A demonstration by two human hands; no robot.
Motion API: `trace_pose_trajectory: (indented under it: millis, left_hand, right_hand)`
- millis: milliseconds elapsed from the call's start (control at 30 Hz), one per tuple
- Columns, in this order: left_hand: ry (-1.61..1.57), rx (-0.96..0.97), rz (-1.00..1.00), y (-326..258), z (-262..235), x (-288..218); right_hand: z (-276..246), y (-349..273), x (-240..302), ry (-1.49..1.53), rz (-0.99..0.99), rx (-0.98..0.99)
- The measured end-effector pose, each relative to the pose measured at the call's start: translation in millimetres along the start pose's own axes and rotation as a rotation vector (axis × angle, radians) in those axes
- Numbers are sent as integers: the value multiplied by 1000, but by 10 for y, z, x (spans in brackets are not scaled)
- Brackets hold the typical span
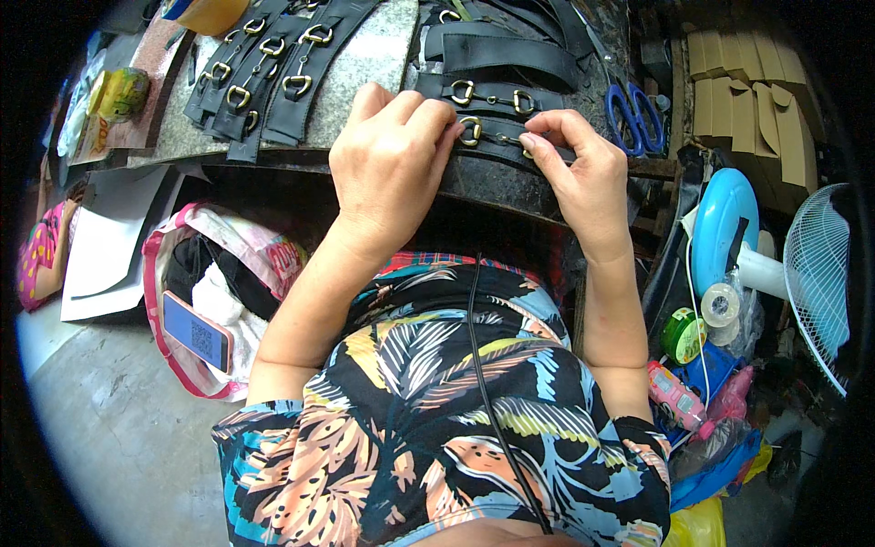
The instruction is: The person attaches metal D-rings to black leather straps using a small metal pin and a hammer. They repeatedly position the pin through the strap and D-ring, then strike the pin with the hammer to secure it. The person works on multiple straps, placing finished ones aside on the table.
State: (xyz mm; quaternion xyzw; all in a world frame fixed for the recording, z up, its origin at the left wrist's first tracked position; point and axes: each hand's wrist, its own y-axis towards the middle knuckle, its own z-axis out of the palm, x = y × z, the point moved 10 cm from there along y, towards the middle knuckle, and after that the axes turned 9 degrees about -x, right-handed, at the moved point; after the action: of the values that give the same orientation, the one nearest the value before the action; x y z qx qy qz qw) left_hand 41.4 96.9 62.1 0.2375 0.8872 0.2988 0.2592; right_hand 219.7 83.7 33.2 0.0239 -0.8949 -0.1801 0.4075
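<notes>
Both hands are working on a black leather strap (492,146) lying at the near edge of the stone-topped bench (365,64). The left hand (392,155) is pressing down on the strap with fingers curled, its fingertips touching a gold ring of the metal buckle chain (492,135). The right hand (583,173) is pinching the chain's other end, probably between thumb and forefinger. 2 more buckled straps are lying just behind, and blue-handled scissors (635,117) are resting nearby.
</notes>
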Motion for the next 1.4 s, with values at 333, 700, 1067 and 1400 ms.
trace_pose_trajectory:
  millis: [333,700,1067,1400]
  left_hand:
    - [47,11,69,-58,8,2]
    - [-277,-110,67,138,-271,-85]
    - [-1035,72,-100,84,-98,-487]
    - [-781,279,-324,-169,-8,-25]
  right_hand:
    - [-96,-8,-104,113,121,26]
    - [-260,15,196,1,-33,-11]
    - [-464,-7,718,397,-169,-68]
    - [-310,-87,116,410,131,6]
